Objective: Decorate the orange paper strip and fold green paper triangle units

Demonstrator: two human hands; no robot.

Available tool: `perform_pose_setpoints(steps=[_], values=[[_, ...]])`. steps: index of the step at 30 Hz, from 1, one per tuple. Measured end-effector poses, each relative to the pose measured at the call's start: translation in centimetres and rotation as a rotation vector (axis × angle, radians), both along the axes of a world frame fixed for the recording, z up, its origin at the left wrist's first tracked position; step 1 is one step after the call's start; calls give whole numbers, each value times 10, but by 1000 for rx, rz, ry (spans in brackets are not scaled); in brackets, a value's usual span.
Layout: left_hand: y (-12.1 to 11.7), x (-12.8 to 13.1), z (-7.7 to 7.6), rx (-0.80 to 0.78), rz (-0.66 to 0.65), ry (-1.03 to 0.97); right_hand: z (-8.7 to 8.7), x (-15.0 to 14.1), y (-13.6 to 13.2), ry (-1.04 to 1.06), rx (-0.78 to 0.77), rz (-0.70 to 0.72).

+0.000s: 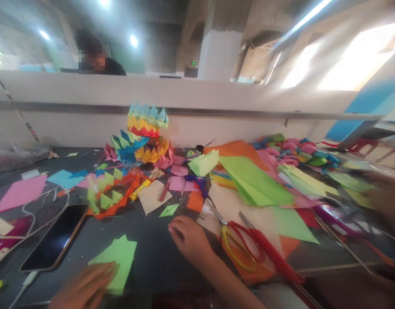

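My left hand, slightly blurred, lies over the lower left of light green paper on the dark tabletop, fingers stretched across it. To its right, my right hand hovers at or rests on the table with its fingers curled together; nothing shows in them. Just beyond those fingertips lies a small folded green paper piece. Scissors with yellow and red handles and a red-handled knife-like tool are on the paper right of my right forearm.
Folded-paper rings are stacked at the back; a green-and-orange one sits nearer. A charging phone lies left. Green sheets and small coloured paper pieces cover the right. Another person's blurred hand is far right.
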State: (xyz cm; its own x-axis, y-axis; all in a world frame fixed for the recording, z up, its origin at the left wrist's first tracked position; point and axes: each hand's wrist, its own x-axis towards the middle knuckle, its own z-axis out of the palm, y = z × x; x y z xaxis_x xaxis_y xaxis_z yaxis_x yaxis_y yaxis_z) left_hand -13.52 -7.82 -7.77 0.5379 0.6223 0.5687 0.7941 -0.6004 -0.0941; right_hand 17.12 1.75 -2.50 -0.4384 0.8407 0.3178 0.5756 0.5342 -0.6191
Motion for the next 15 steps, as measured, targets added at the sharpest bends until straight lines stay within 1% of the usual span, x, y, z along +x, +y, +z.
perform_pose_setpoints(steps=[1,2,3,4,6,7,8,10,11,12,13,14,15], values=[[4,6,5,21,20,-13,3,-2,-3,45,-61,8],[9,14,10,30,20,-23,6,-5,-5,107,-155,11],[14,24,15,65,27,-80,7,-7,-8,185,-287,21],[21,35,20,83,8,-125,7,-9,-11,279,-449,37],[37,59,30,132,-81,-202,4,-12,-14,500,-788,109],[45,72,35,169,-134,-237,0,-12,-14,599,-898,138],[54,84,40,209,-195,-263,-4,-12,-12,678,-959,154],[70,105,52,80,-315,-159,-12,-9,-8,779,-957,122],[77,114,60,67,-348,-161,-14,-7,-4,808,-935,88],[81,120,70,50,-338,-195,-16,-4,-1,833,-915,51],[82,125,81,35,-372,-210,-17,-2,2,854,-907,19],[80,127,92,14,-451,-237,-16,1,5,873,-905,-11],[75,126,104,-29,-481,-307,-13,3,7,888,-907,-39]])
